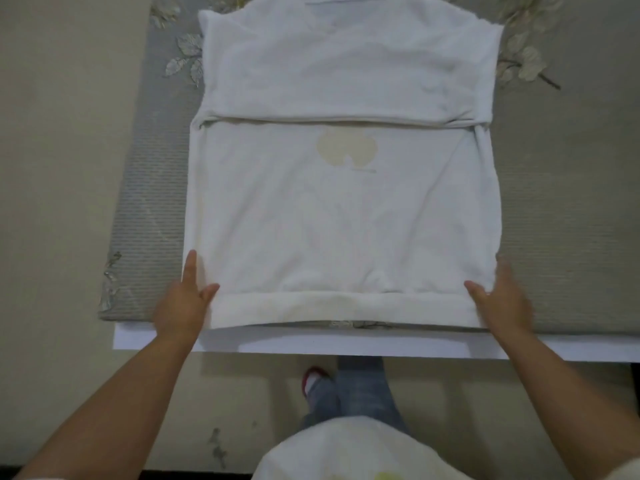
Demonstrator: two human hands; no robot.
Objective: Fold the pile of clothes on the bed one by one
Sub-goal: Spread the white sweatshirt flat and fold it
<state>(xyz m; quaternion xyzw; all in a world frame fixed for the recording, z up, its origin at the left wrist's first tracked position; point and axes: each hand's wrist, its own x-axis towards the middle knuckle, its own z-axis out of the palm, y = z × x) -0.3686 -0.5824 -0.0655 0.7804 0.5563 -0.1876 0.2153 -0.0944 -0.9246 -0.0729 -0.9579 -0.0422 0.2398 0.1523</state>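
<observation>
Bed (554,202): grey ribbed cover with a pale leaf pattern, filling most of the view and carrying the work. A white base edge (346,344) is showing along the near side.

White garment (346,220): the task's thing, lying flat in the middle of the bed, near hem toward the person. Its sleeves are lying folded across the upper half, forming a band whose lower edge is running straight across. A faint yellowish print (346,150) is sitting just below that edge. The near hem is reaching the edge of the cover. No pile of other clothes is showing in view.

Left hand (183,303): resting on the near left corner of the garment, fingers straight and spread, forefinger lying along the side edge, thumb on the cloth. It is pressing, not pinching.

Right hand (502,299): resting on the near right corner, motion-blurred, fingers looking straight and spread, thumb on the cloth. Whether any fabric is being gripped cannot be told.

Risk, as judged: the hem fold is looking like the next step. With flat palms only, a lift may be catching one layer, so the sleeves underneath may be slipping out. Uneven lifting at the two corners would be skewing the fold.
</observation>
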